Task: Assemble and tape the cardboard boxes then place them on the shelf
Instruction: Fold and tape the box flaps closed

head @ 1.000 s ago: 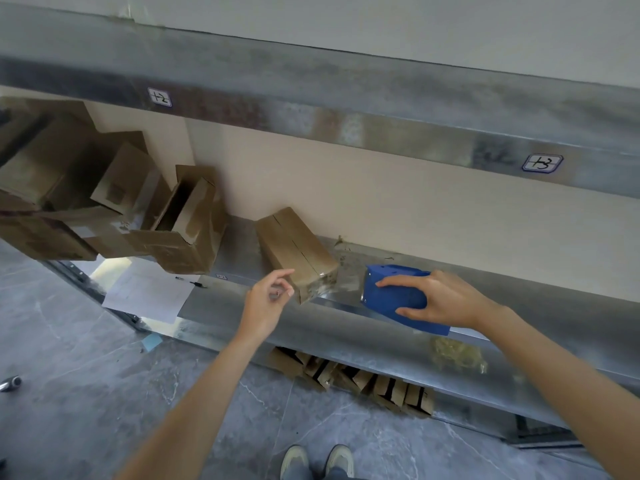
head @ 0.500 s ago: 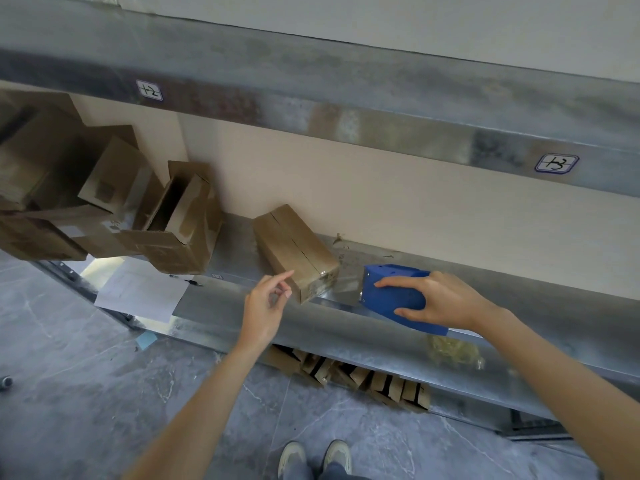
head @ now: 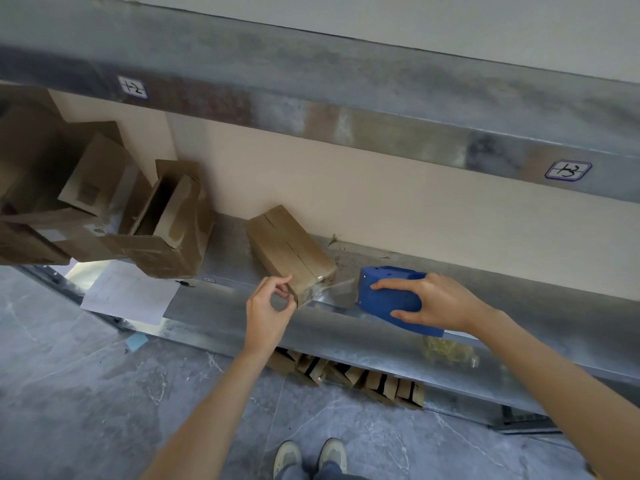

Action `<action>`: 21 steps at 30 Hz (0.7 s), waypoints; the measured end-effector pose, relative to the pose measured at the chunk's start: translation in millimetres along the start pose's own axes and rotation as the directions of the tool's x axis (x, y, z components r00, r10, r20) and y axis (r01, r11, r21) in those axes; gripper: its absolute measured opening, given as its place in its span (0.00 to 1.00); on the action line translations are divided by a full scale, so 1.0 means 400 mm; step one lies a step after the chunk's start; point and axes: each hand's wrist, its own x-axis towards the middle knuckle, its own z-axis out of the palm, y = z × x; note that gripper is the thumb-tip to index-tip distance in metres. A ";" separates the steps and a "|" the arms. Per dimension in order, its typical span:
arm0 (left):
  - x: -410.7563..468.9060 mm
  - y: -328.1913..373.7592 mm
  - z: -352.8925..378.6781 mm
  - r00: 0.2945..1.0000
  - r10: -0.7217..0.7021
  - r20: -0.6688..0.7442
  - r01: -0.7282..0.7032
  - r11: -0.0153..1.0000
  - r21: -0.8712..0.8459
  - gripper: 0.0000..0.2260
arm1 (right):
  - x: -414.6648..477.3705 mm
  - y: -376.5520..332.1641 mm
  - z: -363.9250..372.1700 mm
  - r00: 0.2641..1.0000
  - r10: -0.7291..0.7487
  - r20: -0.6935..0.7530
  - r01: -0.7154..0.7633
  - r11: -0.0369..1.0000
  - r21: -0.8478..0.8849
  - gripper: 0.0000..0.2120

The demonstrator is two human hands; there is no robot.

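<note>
Since a second ago, the left hand (head: 272, 308) has been brought up to the cardboard box (head: 289, 249), whose near corner is pinched by thumb and forefinger. The closed box is laid on the metal shelf (head: 221, 299). Just beside it, a blue tape dispenser (head: 384, 301) is gripped by the right hand (head: 441, 304), fingers curled round it. Clear tape (head: 343, 289) is stretched between box and dispenser.

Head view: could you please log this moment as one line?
left hand: at box corner | right hand: holds tape dispenser | box: on shelf
</note>
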 end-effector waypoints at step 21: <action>0.028 -0.022 0.024 0.984 0.147 -0.096 -0.109 0.939 0.326 0.12 | 0.027 0.013 -0.003 0.999 0.024 0.025 -0.024 1.000 -0.002 0.26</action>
